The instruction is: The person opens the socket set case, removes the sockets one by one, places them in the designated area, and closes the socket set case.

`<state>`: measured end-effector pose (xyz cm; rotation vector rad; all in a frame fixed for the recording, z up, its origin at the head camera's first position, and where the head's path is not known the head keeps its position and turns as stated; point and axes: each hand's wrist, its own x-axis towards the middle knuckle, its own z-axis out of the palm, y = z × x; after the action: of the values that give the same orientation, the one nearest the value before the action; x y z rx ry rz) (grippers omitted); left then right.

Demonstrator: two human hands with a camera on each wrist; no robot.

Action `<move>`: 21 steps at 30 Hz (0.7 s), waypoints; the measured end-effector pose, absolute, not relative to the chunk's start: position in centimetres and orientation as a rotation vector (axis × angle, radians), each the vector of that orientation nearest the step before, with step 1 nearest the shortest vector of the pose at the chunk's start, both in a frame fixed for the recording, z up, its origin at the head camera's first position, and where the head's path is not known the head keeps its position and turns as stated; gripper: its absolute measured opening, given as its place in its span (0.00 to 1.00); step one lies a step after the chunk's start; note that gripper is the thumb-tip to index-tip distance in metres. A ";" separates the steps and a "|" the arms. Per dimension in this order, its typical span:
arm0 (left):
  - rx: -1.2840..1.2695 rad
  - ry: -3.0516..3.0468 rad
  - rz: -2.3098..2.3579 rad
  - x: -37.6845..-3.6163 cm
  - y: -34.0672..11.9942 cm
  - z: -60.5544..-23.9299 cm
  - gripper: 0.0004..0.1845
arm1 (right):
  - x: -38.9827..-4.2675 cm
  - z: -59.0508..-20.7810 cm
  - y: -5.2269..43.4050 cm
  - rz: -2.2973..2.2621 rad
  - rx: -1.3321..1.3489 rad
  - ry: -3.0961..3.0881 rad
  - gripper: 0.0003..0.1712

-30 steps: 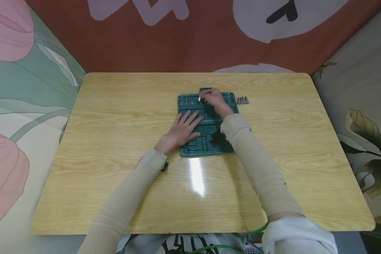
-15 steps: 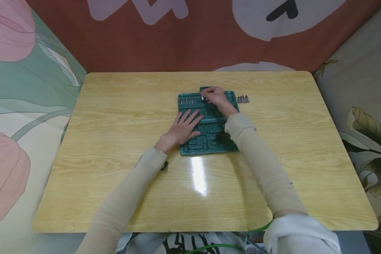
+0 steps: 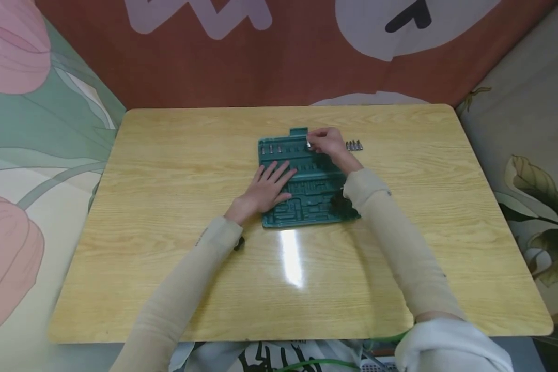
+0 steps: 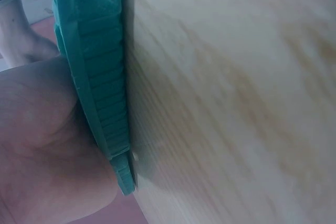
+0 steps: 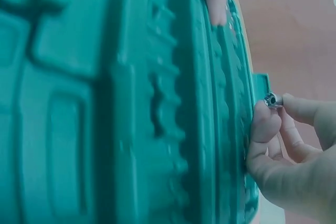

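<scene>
A teal plastic tool tray [image 3: 313, 206] lies flat in the middle of the wooden table [image 3: 167, 206]. My left hand [image 3: 267, 187] rests flat on the tray's left part with its fingers spread. My right hand [image 3: 327, 143] is at the tray's far edge and pinches a small silver socket bit [image 3: 309, 145] between thumb and fingertips. The right wrist view shows that socket bit [image 5: 272, 99] held just above the tray's far rim [image 5: 231, 108]. Several bits [image 3: 272, 149] stand in the tray's far-left row. In the left wrist view only the tray's edge [image 4: 100, 87] and my palm show.
A short row of loose silver bits [image 3: 354, 145] lies on the table just right of the tray's far corner. A dark object [image 3: 341, 204] sits at the tray's near right, partly under my right sleeve. Printed fabric hangs around the table's sides.
My right hand has drifted to the right along the tray's far edge, still pinching the socket bit. The left hand has stayed flat on the tray.
</scene>
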<state>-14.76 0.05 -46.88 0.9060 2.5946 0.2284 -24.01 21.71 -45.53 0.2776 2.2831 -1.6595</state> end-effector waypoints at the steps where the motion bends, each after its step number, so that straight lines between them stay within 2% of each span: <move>1: 0.907 2.594 0.231 -14.8 0.1 -46.9 0.36 | -24.0 -45.5 22.1 -1.645 0.286 2.294 0.19; 14: 0.911 2.573 0.255 -14.9 0.1 -46.8 0.35 | -23.5 -44.1 27.5 -1.674 0.373 2.336 0.20; 21: 0.910 2.577 0.252 -14.8 0.1 -46.9 0.34 | -23.5 -44.1 30.7 -1.754 0.462 2.339 0.16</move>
<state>-14.83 0.08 -46.90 0.9097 2.5765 0.2515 -23.46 30.67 -44.10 0.4622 2.3394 -1.7539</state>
